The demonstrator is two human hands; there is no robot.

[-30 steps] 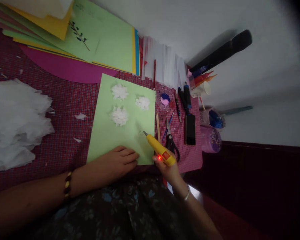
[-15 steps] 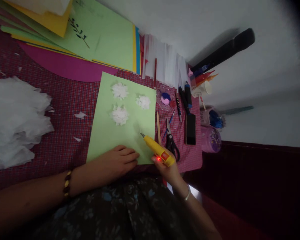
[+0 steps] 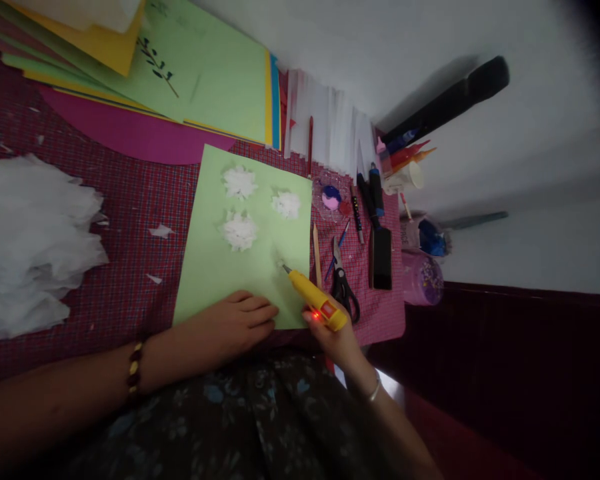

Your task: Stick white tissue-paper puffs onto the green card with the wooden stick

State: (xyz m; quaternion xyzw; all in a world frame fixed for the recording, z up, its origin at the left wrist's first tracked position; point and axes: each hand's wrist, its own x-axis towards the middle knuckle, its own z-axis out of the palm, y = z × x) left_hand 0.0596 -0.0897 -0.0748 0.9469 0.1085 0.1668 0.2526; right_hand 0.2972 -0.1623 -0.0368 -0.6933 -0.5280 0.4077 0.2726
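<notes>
My right hand [image 3: 336, 337] is wrapped round a yellow glue gun [image 3: 307, 293] with a red light lit on its body. The gun's metal nozzle points up and left at the green sheet of paper [image 3: 210, 273], where a small pale spot shows by its tip. Across the lower edge of that sheet my left hand [image 3: 235, 323] lies flat, fingers stretched out, holding nothing. Three white ruffled paper flowers sit on the sheet: one at upper left [image 3: 239, 182], one below it [image 3: 240, 231], one to the right [image 3: 286, 204].
White tissue paper [image 3: 30, 240] is heaped at left. Coloured sheets [image 3: 220, 73] are stacked at the back. Right of the paper lie scissors [image 3: 341, 280], a wooden stick [image 3: 317, 257], a paint palette [image 3: 323, 210] and a phone [image 3: 381, 260]. A pink jar [image 3: 423, 279] stands at the table's right edge.
Almost nothing differs. The glue gun's nozzle stays at nearly the same place over the paper, and my left hand rests where it was.
</notes>
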